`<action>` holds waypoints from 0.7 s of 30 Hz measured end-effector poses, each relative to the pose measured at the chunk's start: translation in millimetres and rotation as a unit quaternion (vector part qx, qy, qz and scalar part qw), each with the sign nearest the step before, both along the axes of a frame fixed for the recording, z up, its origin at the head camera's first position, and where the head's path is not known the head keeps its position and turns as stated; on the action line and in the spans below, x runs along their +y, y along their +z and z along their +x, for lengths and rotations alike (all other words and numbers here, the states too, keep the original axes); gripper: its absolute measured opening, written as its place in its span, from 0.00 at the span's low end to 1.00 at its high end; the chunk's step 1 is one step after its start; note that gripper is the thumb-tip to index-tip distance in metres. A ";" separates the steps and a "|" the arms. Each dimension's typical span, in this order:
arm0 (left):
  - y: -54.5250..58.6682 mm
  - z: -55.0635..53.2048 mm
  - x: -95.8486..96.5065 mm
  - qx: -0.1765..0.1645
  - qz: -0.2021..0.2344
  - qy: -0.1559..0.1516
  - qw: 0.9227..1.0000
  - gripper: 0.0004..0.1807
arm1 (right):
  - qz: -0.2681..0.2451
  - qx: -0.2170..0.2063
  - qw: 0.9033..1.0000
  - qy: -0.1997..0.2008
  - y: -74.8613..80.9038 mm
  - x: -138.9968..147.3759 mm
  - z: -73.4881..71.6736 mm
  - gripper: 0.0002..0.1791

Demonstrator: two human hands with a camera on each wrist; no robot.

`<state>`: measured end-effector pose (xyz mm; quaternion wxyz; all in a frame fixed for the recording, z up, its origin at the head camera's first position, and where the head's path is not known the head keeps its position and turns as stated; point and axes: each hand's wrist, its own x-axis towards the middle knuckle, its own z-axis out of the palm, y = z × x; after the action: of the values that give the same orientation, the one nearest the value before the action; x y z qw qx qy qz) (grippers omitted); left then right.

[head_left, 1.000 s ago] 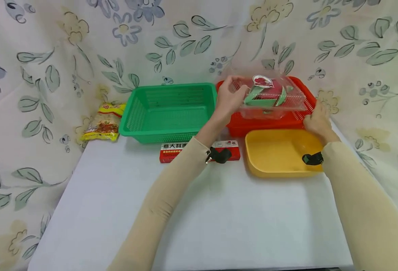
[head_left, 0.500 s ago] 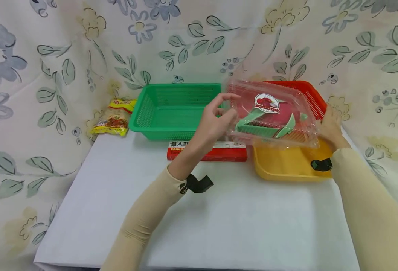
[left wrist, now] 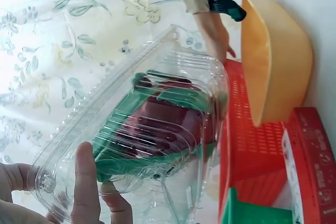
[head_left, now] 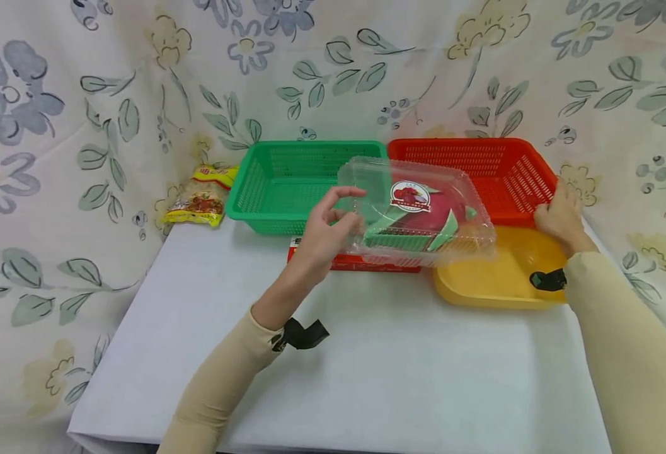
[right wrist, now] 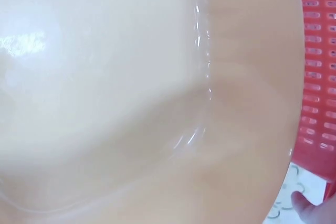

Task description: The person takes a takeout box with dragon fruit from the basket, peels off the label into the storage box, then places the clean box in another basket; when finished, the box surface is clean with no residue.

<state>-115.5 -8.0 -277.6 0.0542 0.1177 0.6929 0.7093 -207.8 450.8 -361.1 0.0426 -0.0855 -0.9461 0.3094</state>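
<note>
My left hand pinches the left end of a clear plastic clamshell box, with fingers on both sides of its edge in the left wrist view. Inside the box lies a dark red dragon fruit with green scales. A round label sits on the lid. The box is tilted and held up in front of the baskets. My right hand grips the right rim of the red basket, its outer fingers partly hidden. In the right wrist view only a bit of that hand shows.
A green basket stands left of the red one. A yellow tub sits before the red basket, below my right wrist. A red flat box lies behind the clamshell box. A yellow food bag rests at the far left.
My left hand has brought the clamshell box out from over the red basket, leftward and toward me. My right hand stays at the red basket's right rim. The head view has shifted slightly.
</note>
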 end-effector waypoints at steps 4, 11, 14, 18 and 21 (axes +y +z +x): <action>-6.5 2.1 -8.6 -0.006 0.000 0.011 1.000 0.19 | 0.002 -0.002 1.000 -0.001 0.1 -1.2 0.0 0.40; -16.4 5.0 -18.8 0.007 0.002 0.021 1.000 0.21 | -0.005 -0.012 1.000 0.004 -3.7 2.1 2.9 0.40; -21.2 9.6 -27.2 0.002 -0.009 0.029 1.000 0.22 | 0.002 -0.007 1.000 0.010 -5.0 3.2 1.6 0.39; -25.8 19.3 -37.7 -0.004 -0.026 0.018 0.999 0.23 | 0.007 -0.001 1.000 0.015 -3.5 2.8 -1.0 0.38; -29.9 27.0 -43.4 -0.008 -0.035 0.001 0.999 0.22 | 0.006 -0.004 1.000 0.012 -1.9 1.4 -1.9 0.38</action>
<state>-88.5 -51.5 -307.5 0.0627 0.1095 0.7167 0.6858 -209.7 452.2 -363.0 0.0355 -0.0750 -0.9492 0.3036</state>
